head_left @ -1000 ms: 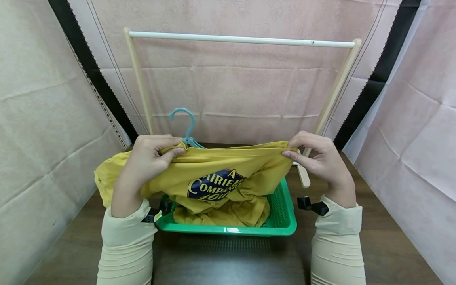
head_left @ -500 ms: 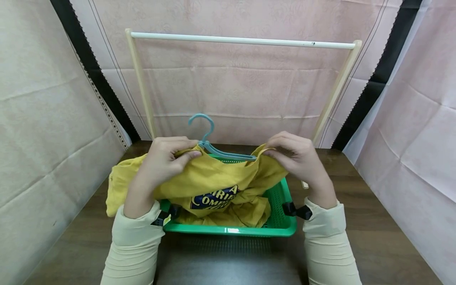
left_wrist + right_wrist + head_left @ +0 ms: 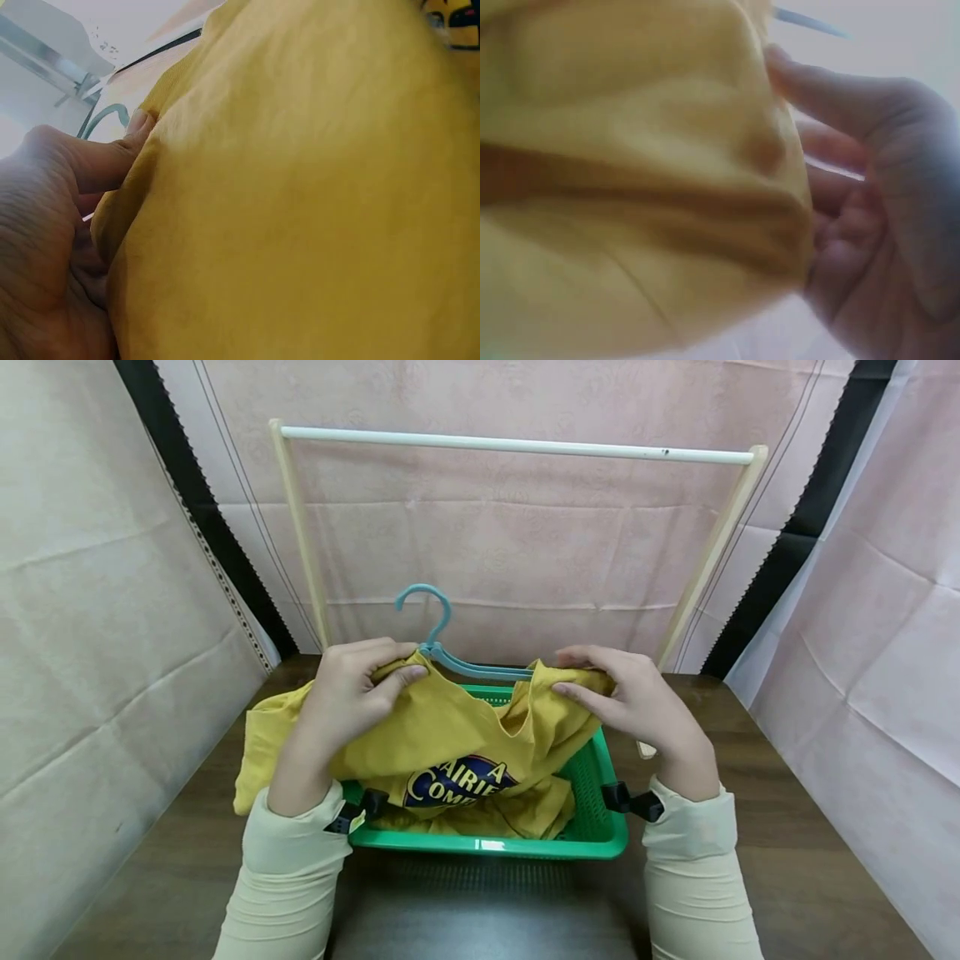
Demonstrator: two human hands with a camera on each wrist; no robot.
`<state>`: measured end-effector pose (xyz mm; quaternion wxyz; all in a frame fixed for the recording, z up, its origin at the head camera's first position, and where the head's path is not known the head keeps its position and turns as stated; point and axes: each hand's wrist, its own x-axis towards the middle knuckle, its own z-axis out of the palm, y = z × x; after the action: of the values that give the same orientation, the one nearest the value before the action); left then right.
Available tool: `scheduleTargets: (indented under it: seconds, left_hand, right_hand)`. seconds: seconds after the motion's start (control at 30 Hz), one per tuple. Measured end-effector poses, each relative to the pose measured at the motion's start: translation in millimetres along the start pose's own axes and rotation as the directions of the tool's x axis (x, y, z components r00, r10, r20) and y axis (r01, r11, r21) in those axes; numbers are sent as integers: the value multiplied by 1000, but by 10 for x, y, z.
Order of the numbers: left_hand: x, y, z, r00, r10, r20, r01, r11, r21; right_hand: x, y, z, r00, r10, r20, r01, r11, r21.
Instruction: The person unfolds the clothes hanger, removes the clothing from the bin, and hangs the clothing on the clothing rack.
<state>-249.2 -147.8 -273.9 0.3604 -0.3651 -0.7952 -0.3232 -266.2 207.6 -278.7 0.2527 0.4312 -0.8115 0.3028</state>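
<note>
A yellow T-shirt (image 3: 442, 718) with a dark blue printed badge hangs over the green basket, its lower part bunched inside. Within its neckline shows a light blue hanger (image 3: 480, 670), hook upright, its left arm hidden by cloth. My left hand (image 3: 356, 689) pinches the shirt and hanger shoulder left of the hook, thumb in front. At the other shoulder my right hand (image 3: 626, 693) holds the cloth between thumb and fingers, around the hanger's right end, which is covered. Close up, the left wrist view has the thumb (image 3: 112, 157) pressed to the shirt's edge.
The green basket (image 3: 525, 846) stands on a dark wooden table (image 3: 480, 910). Behind it rises a clothes rack (image 3: 517, 444) with a white bar and cream posts. Pale fabric walls (image 3: 112, 610) close in the left, back and right sides.
The right hand has come left and the neckline has slipped over the hanger's right end, uncovering the bar. The hanger and left hand have shifted right, lately rising a little.
</note>
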Motion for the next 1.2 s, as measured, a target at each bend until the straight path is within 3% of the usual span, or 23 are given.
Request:
scheduleTargets:
  seconds: [0.17, 0.5, 0.77, 0.97, 1.07, 1.2]
  left_hand:
    - [13, 16, 12, 1000, 1, 19, 0, 1000, -7]
    - [28, 78, 119, 997, 33, 64, -30, 999, -40]
    - [44, 102, 223, 995, 80, 57, -80, 997, -8]
    - [61, 159, 344, 992, 116, 57, -110, 989, -101]
    - [61, 200, 412, 989, 116, 92, -105, 987, -119]
    - [52, 219, 431, 991, 83, 104, -72, 991, -110]
  right_hand:
    - [-31, 36, -45, 1000, -20, 19, 20, 1000, -19]
    - [35, -17, 76, 993, -110, -48, 111, 994, 18]
    - [98, -93, 157, 988, -113, -106, 112, 994, -15]
    - [157, -191, 268, 973, -133, -188, 130, 991, -28]
    - [186, -251, 337, 972, -151, -182, 150, 989, -17]
    - [181, -287, 336, 986, -128, -111, 128, 992, -3]
